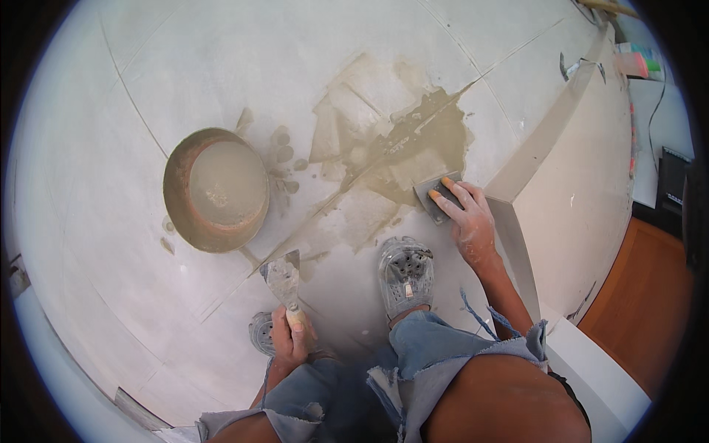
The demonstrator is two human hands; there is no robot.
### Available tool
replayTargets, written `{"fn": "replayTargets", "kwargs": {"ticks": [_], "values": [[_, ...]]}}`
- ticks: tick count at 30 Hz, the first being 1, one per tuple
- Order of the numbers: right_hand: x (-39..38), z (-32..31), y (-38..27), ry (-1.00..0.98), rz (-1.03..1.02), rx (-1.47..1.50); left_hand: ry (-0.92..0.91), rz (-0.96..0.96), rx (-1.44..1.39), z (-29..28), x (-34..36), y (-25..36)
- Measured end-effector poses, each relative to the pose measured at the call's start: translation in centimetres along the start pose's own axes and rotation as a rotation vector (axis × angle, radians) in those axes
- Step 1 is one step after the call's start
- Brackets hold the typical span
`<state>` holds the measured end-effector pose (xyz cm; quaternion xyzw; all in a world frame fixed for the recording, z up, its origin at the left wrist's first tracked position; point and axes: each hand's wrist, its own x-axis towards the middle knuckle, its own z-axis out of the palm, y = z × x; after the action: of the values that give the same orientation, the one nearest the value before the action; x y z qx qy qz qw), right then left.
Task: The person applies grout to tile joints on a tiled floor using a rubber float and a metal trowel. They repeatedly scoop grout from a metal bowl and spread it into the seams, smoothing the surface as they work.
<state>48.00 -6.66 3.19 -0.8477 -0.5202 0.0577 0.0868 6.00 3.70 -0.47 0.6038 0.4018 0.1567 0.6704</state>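
Floor tiles (221, 66): smooth, pale, with a soft sheen. Grey paste (441, 136): wet and slightly glossy where darkest, matt where thinly smeared. From where I stand, the basin (177, 173) shows a rust-toned, paste-coated inner wall. Scraper (283, 275): smeared metal blade. Pad (426, 198): dark, rubber-like. Clogs (405, 275): dusty, plastic-looking. Trousers (436, 336): frayed denim. Panel (628, 288): smooth, wood-like.

One pan (177, 188), two tools (282, 275) (425, 191), two clogs (408, 275) (260, 334)
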Motion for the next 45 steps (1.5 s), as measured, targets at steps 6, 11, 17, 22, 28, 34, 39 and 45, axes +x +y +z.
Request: {"fn": "replayTargets", "kwargs": {"ticks": [6, 11, 17, 22, 28, 34, 39, 45], "values": [[3.9, 1.8, 2.2, 0.119, -0.027, 0.118, -0.016, -0.051, 0.030, 0.0, 0.4, 1.0], [8.3, 0.7, 3.1, 0.143, -0.080, 0.178, -0.010, -0.031, 0.018, -0.2, 0.1, -0.8], [15.1, -1.8, 3.3, 0.141, -0.067, 0.152, -0.012, -0.005, 0.061, -0.4, 0.1, -0.9], [19.3, -1.0, 3.7, 0.020, -0.149, 0.144, -0.033, 0.002, 0.067, -0.2, 0.3, -0.6], [16.5, -1.7, 3.6, -0.138, -0.142, 0.085, 0.056, -0.003, 0.061, 0.5, 0.4, 0.5], [9.6, -4.8, 3.3, -0.049, -0.030, 0.177, 0.050, 0.002, 0.014, 0.7, 0.6, 0.1], [3.4, -3.7, 0.8, -0.019, -0.043, 0.175, 0.051, 0.001, 0.007, 0.6, 0.6, 1.2], [-1.4, -0.8, 0.3, -0.097, 0.067, 0.102, -0.003, -0.007, 0.034, 0.1, 0.8, 0.7]]}}
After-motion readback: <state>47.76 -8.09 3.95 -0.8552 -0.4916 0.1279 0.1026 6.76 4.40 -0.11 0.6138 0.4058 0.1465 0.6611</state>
